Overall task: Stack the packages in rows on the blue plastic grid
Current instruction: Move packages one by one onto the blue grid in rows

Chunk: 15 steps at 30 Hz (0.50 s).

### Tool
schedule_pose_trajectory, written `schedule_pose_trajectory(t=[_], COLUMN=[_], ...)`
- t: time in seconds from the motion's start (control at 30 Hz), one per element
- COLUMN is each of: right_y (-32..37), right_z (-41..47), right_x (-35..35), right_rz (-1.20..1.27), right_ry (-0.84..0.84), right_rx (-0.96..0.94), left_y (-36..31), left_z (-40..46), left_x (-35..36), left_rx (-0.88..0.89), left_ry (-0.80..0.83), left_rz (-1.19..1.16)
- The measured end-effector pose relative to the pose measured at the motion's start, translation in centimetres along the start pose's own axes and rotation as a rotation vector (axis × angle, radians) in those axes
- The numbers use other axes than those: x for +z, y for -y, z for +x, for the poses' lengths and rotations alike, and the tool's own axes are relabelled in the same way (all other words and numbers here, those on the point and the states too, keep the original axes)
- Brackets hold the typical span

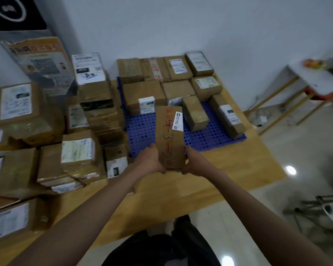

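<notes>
Holding a long brown cardboard package [169, 138] at its near end, the left hand [149, 160] and right hand [195, 162] each keep a curled grip on one side. Its long axis points away from the person, its far end over the bare front of the blue plastic grid [210, 135], beside the rows of boxes [161, 77] already laid. Red handwriting and a small white label mark its top.
</notes>
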State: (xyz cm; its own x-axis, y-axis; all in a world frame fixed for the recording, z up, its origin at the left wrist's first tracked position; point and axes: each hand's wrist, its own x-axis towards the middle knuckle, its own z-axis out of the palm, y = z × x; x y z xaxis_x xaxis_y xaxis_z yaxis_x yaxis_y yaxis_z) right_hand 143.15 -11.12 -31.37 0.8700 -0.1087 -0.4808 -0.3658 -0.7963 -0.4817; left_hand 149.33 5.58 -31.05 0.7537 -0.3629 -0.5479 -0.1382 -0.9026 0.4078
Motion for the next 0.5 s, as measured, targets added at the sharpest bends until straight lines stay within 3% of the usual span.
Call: schedule_pose_trajectory(t=[0.23, 0.5], right_y=[-7.3, -15.9], right_z=[1.0, 5.5], right_x=[-6.8, -14.4], right_rz=[0.010, -0.052], right_ry=[-0.093, -0.048], right_rx=[0.054, 0.037], left_y=[-9.6, -19.1], left_z=[4.0, 9.9], left_x=[-0.2, 1.4], left_rx=[0.118, 0.101], left_ry=[0.016, 0.009], left_rz=[0.046, -0.043])
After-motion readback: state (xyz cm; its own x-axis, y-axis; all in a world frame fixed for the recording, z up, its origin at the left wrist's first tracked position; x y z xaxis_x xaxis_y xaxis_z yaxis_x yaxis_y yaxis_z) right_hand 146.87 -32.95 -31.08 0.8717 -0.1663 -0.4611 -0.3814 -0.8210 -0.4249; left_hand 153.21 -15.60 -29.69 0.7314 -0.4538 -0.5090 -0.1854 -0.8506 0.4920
